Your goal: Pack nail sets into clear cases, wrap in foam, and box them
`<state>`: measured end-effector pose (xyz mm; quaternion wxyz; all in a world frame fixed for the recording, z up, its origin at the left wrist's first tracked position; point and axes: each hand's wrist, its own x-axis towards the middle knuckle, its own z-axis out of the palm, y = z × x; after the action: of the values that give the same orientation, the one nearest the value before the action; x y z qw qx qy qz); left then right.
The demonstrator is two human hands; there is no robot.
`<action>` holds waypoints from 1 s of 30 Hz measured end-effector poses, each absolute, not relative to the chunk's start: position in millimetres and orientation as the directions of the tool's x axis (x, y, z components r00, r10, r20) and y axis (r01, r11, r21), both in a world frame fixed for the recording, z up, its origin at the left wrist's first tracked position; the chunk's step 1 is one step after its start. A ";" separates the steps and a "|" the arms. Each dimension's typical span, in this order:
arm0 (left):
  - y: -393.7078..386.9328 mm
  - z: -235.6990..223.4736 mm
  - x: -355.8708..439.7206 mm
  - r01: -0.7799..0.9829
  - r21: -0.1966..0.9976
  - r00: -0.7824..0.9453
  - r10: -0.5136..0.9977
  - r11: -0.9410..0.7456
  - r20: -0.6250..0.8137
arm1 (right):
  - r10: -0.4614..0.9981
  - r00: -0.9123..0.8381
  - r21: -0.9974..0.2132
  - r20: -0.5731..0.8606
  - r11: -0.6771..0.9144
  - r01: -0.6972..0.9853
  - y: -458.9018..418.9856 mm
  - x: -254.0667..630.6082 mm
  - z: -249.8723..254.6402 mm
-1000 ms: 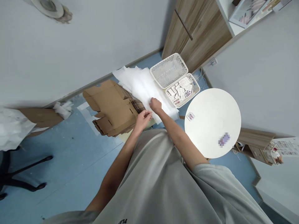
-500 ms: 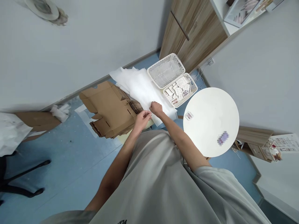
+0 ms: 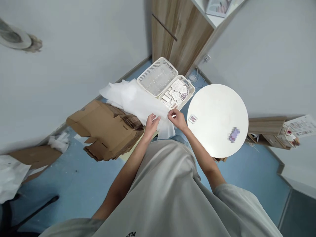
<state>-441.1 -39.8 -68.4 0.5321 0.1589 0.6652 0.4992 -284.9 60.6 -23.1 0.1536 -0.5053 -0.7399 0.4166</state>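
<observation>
My left hand (image 3: 152, 126) is open, thumb and fingers apart, above the near end of the white foam sheets (image 3: 130, 98). Close to its right, my right hand (image 3: 178, 120) has thumb and forefinger curled together in a pinch. Whatever lies between those fingertips, if anything, is too small to make out. Behind the right hand stands a white plastic basket (image 3: 194, 88) with several small flat white packs (image 3: 175, 96) inside. A stack of flattened brown cardboard boxes (image 3: 103, 126) lies to the left of my left hand.
To the right is a round white table (image 3: 217, 108) bearing a small printed pack (image 3: 193, 119) and a blurred purple object (image 3: 233, 135). An upturned-looking white basket or lid (image 3: 158, 77) adjoins the filled one. A wood-grain cabinet (image 3: 170, 49) stands behind; dark chair legs (image 3: 37, 212) are lower left.
The view has swung, shifting the scene leftward. My hands have moved apart; the left fingers have spread, and the right hand has turned from a fist-like grip to a visible ring-shaped pinch.
</observation>
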 end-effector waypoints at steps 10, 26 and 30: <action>41.4 -19.6 -335.0 -0.375 0.828 0.145 0.908 0.417 -0.392 | 0.985 -0.121 -0.938 -0.124 -0.076 0.338 40.4 -165.0 -8.5; 107.3 -15.7 -139.0 -0.359 0.604 0.524 0.690 0.711 -0.500 | 0.916 0.290 -0.954 -0.278 -0.297 0.023 54.5 67.9 -37.6; 112.9 -26.8 -112.2 -0.289 0.524 0.605 0.577 0.801 -0.548 | 0.878 -0.138 -0.816 -0.458 -0.477 -0.326 54.1 103.3 -62.3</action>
<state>-112.2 112.9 -26.8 0.8744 0.1954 0.3686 0.2478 103.3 54.1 -62.3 0.4293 -0.4968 -0.2777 0.7012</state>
